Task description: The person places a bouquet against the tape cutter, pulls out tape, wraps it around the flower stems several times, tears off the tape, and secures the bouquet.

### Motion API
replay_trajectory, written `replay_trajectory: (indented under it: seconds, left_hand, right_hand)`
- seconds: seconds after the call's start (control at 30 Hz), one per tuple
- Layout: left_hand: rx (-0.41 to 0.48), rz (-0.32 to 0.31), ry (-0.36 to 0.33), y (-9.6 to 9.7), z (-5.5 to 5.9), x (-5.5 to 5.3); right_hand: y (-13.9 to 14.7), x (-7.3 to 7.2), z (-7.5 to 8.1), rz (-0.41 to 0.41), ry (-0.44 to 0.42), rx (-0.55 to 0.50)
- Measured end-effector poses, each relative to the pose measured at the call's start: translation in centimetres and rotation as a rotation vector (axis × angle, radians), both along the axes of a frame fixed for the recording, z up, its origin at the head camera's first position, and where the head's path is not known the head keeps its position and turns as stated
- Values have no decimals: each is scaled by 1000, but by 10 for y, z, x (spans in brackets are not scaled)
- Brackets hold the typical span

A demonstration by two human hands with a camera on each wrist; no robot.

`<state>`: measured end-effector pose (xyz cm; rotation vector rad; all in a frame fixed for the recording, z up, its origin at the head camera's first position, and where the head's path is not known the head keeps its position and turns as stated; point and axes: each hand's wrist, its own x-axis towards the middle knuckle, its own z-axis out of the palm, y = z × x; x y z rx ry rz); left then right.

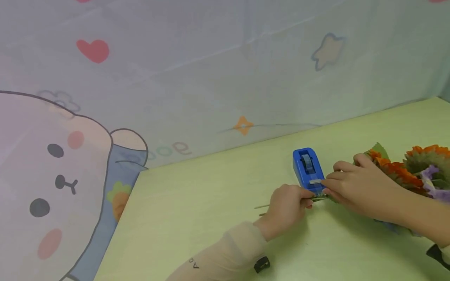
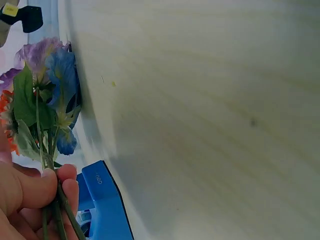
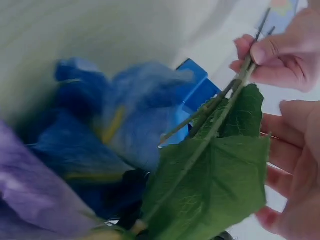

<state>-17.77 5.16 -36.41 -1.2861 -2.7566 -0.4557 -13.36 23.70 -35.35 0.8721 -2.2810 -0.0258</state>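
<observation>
My left hand (image 1: 286,207) pinches a bundle of green artificial flower stems (image 2: 59,220) between thumb and fingers, the bare ends jutting out to the left. Just beyond it stands a blue tape dispenser (image 1: 300,176), with a clear strip of tape (image 1: 318,189) running from its cutter down to the stems. My right hand (image 1: 362,187) is by the cutter, fingertips right at the strip's edge. In the right wrist view its fingers (image 3: 285,150) are loosely spread beside a green leaf (image 3: 215,185). Orange flowers (image 1: 400,173) and blue flowers (image 2: 62,75) top the bunch.
The pale green table (image 1: 197,203) meets a printed cloth backdrop (image 1: 211,78) along its back edge. A cartoon bear print (image 1: 28,171) covers the left side. Purple petals (image 1: 439,193) lie at the right, beyond my right forearm.
</observation>
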Motion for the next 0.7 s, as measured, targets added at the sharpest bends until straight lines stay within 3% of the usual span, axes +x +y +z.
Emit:
replay_trajectory:
  seconds: [0.23, 0.4, 0.47, 0.57, 0.63, 0.7]
  left_hand:
    - [-5, 14, -6, 1, 0, 2]
    - [26, -2, -52, 0, 0, 1]
    - [51, -10, -159, -1, 1, -1]
    - [84, 13, -391, -2, 1, -4]
    - [99, 70, -539, -1, 2, -6]
    - [96, 119, -620, 0, 3, -8]
  right_hand:
    - [3, -2, -7, -134, -443, 116]
    - [3, -6, -9, -125, -548, 37]
    - [2, -7, -8, -128, -562, 21]
    - [0, -6, -9, -143, -551, 25]
    - [-1, -6, -9, -151, -538, 26]
    - [-2, -5, -9, -155, -521, 18]
